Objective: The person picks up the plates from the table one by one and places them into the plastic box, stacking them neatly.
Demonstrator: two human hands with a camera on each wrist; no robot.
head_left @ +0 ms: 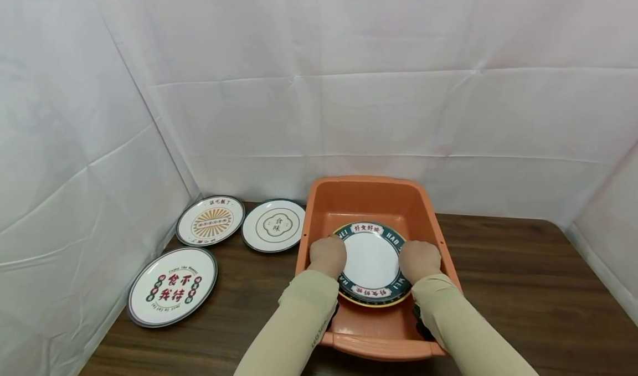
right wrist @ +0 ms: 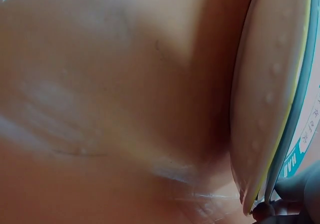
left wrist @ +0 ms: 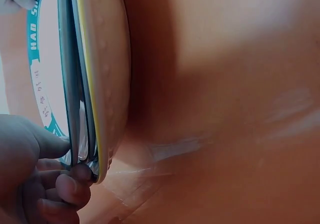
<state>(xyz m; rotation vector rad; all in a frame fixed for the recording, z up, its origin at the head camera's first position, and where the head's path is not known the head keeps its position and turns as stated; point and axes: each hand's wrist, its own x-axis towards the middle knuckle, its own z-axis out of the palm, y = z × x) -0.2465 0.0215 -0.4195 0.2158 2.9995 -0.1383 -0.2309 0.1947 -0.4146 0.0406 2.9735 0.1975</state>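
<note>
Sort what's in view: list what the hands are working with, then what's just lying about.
In hand:
- stack of plates, gripped at its edges by the left hand and right hand
- orange tub holding the stack

Lying about on the wooden table:
- sunburst plate
- green-ringed plate
- red-lettered plate

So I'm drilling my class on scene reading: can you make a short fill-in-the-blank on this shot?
1. The stack of plates is inside the ____ tub.
2. ____ plates lie on the table left of the tub.
3. The left hand and right hand grip the stack by its ____.

Missing words: orange; three; rim
</note>
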